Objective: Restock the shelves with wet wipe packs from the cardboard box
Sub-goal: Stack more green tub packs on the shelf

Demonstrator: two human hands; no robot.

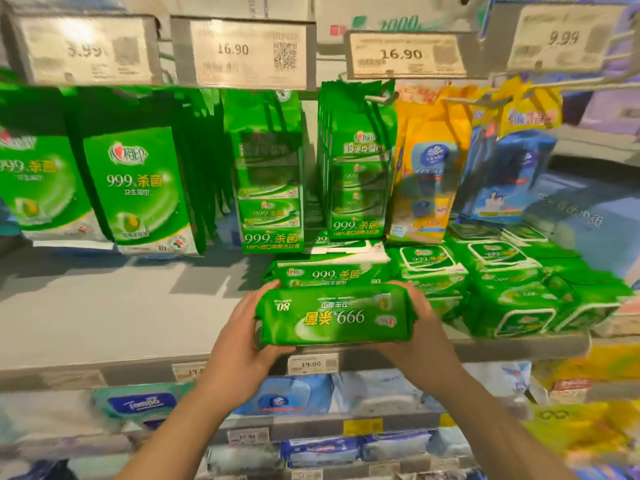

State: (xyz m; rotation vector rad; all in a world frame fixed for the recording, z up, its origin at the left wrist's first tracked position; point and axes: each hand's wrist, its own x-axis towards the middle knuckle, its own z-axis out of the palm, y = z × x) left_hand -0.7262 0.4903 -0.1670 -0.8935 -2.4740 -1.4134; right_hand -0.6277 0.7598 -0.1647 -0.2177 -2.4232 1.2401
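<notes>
Left hand [239, 344] and right hand [420, 336] grip the 2 ends of a soft green plastic wet wipe pack [334, 315], print upside down, at the near edge of the grey metal shelf [104, 327]. Placing step, I judge; next, slide it far, against the stacked green packs [332, 271]. No cardboard box shows

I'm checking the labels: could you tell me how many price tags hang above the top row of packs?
4, in a row along the top: far left, left of centre reading 16.90, right of centre reading 16.90, and far right reading 9.99. More may lie beyond the frame.
</notes>
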